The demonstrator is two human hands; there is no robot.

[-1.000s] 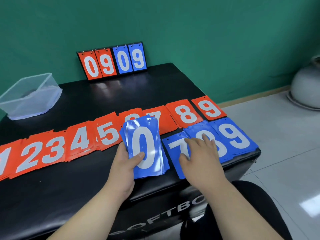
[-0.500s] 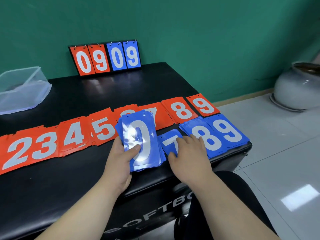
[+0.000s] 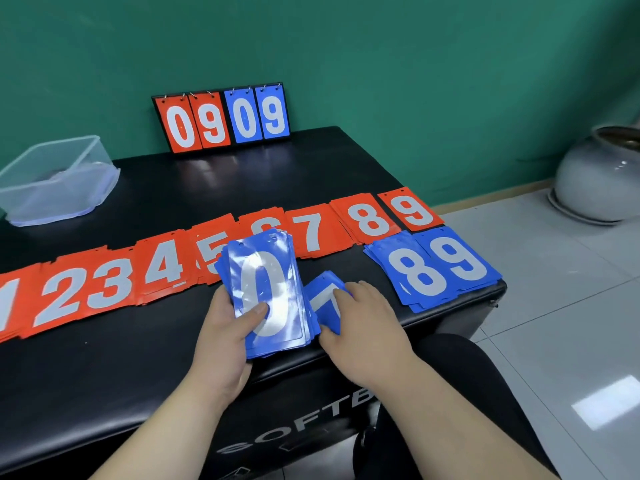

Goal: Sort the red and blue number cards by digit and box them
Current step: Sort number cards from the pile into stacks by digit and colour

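My left hand [image 3: 227, 336] grips a stack of blue number cards [image 3: 266, 296] with a 0 on top, thumb across the face. Beside it, my right hand [image 3: 367, 322] holds the blue 7 cards [image 3: 323, 296], lifted off the black box top [image 3: 242, 181] next to the stack. Blue 8 cards [image 3: 415, 275] and blue 9 cards [image 3: 460, 258] lie fanned at the right front corner. A row of red card piles [image 3: 104, 289] runs from 1 at the left to red 9 [image 3: 410, 209] at the right. The red 6 is partly hidden behind the stack.
A clear plastic box [image 3: 57, 180] stands at the back left. A small scoreboard [image 3: 221, 117] showing 09 09 leans against the green wall. A grey ceramic pot [image 3: 599, 174] sits on the tiled floor at the right. The box top ends just past the blue 9.
My right hand has drawn the blue 7 cards left, away from the 8 pile, up against the stack in my left hand. The camera view shifted a little.
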